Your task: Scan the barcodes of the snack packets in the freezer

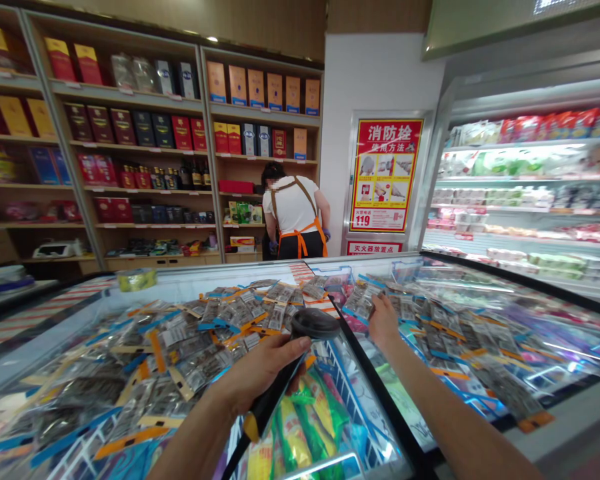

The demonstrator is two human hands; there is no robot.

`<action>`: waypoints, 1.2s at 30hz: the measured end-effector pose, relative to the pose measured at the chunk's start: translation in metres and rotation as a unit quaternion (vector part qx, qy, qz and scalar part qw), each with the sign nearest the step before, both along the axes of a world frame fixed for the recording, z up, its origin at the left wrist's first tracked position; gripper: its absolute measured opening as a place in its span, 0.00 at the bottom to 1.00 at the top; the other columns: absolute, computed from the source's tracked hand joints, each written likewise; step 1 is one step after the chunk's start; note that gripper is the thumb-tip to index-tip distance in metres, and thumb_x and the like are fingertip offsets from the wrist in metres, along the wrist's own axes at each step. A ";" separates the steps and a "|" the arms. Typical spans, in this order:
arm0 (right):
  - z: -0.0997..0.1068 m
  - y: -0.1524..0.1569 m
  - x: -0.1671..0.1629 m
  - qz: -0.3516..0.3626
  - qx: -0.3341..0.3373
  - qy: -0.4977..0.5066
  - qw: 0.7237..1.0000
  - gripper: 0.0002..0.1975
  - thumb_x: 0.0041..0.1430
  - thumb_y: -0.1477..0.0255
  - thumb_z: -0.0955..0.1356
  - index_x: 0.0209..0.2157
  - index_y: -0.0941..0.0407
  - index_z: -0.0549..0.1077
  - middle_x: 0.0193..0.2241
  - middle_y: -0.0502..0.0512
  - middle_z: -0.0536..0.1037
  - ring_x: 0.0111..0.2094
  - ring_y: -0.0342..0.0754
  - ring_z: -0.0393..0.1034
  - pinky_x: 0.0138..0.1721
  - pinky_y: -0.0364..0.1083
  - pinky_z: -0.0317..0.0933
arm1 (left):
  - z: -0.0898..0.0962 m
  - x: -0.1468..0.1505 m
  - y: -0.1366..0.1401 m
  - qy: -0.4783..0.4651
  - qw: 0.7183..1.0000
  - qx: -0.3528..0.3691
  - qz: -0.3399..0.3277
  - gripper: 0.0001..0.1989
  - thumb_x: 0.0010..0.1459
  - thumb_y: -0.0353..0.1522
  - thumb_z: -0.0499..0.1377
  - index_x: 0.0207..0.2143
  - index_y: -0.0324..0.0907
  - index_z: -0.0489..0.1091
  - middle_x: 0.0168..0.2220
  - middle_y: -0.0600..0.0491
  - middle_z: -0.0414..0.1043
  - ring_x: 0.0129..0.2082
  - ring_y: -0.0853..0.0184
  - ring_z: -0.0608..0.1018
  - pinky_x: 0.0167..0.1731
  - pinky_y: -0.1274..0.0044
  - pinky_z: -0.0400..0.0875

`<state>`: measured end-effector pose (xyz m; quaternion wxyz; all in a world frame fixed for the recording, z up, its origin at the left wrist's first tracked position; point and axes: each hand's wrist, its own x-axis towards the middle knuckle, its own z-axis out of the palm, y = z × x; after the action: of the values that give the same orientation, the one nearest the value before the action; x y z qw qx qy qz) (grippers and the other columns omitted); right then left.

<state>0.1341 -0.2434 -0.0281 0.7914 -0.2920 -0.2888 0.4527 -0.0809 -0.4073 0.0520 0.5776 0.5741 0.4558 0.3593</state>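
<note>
My left hand (263, 370) is wrapped round the grip of a black handheld barcode scanner (316, 324), whose yellow-collared cable end points down toward me. Farther forward, my right hand (384, 323) pinches a small clear packet (362, 299) with a blue edge, over the right side of the freezer. Many similar packets (175, 340) with dark contents, white labels and orange or blue edges lie heaped to the left. More packets (445, 320) are spread to the right. Under the glass, green-and-yellow bags (300, 427) sit in a white wire basket (353, 393).
A black frame bar (380, 413) divides the chest freezer. A roll of tape (137, 279) stands at its far left edge. Beyond it, a person (297, 213) in an orange-strapped apron bends near shelves (145, 147) of boxes. A lit refrigerated case (525, 180) stands right.
</note>
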 end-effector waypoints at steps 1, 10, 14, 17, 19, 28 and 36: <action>0.000 0.000 0.000 0.003 -0.001 -0.001 1.000 0.06 0.39 0.75 0.65 0.25 0.54 0.67 0.19 0.41 0.73 0.23 0.40 0.68 0.28 0.40 0.63 | -0.001 0.000 0.000 -0.003 1.000 -0.001 -0.002 0.21 0.42 0.49 0.54 0.21 0.38 0.59 0.17 0.58 0.61 0.15 0.76 0.63 0.18 0.81 0.53; 0.006 -0.010 -0.011 0.085 -0.015 0.034 0.996 0.08 0.39 0.76 0.66 0.28 0.55 0.67 0.22 0.45 0.76 0.24 0.41 0.70 0.27 0.41 0.66 | -0.008 0.010 0.000 0.000 0.999 -0.047 0.020 0.19 0.44 0.46 0.54 0.25 0.39 0.58 0.17 0.58 0.63 0.15 0.76 0.64 0.18 0.81 0.55; 0.008 -0.014 -0.012 0.100 -0.003 0.022 0.995 0.10 0.39 0.77 0.67 0.29 0.56 0.68 0.24 0.47 0.76 0.24 0.41 0.71 0.27 0.41 0.66 | -0.008 0.010 -0.002 -0.040 0.998 -0.047 -0.002 0.19 0.44 0.46 0.54 0.25 0.38 0.58 0.19 0.57 0.64 0.16 0.76 0.65 0.19 0.81 0.56; 0.008 -0.014 -0.013 0.099 0.005 0.029 0.995 0.09 0.39 0.78 0.67 0.28 0.56 0.68 0.23 0.47 0.76 0.25 0.41 0.71 0.28 0.41 0.66 | -0.011 0.013 -0.004 -0.044 0.997 -0.052 -0.029 0.19 0.44 0.46 0.55 0.25 0.38 0.59 0.20 0.56 0.64 0.16 0.76 0.65 0.18 0.81 0.56; 0.008 -0.014 -0.014 0.097 0.002 0.036 0.995 0.09 0.39 0.78 0.66 0.28 0.56 0.68 0.23 0.47 0.76 0.25 0.41 0.71 0.28 0.41 0.66 | -0.014 0.017 -0.004 -0.031 0.997 -0.061 -0.032 0.19 0.44 0.45 0.55 0.26 0.37 0.59 0.19 0.57 0.63 0.16 0.76 0.65 0.18 0.81 0.56; 0.013 -0.018 -0.016 0.089 -0.008 0.059 0.994 0.08 0.38 0.78 0.66 0.26 0.57 0.67 0.23 0.47 0.76 0.25 0.41 0.71 0.27 0.40 0.65 | -0.020 0.023 -0.003 -0.005 0.998 -0.055 -0.018 0.18 0.44 0.45 0.55 0.27 0.38 0.59 0.19 0.59 0.61 0.16 0.76 0.65 0.18 0.81 0.56; 0.010 -0.015 -0.015 0.083 -0.011 0.061 0.995 0.10 0.39 0.77 0.65 0.28 0.56 0.67 0.23 0.46 0.76 0.27 0.41 0.71 0.29 0.41 0.65 | -0.019 0.023 -0.003 0.004 0.999 -0.044 -0.019 0.17 0.45 0.44 0.54 0.26 0.38 0.59 0.19 0.59 0.61 0.16 0.76 0.65 0.18 0.81 0.56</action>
<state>0.1188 -0.2586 -0.0184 0.7642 -0.2477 -0.2578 0.5369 -0.0575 -0.4106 0.0327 0.6073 0.5579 0.4624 0.3258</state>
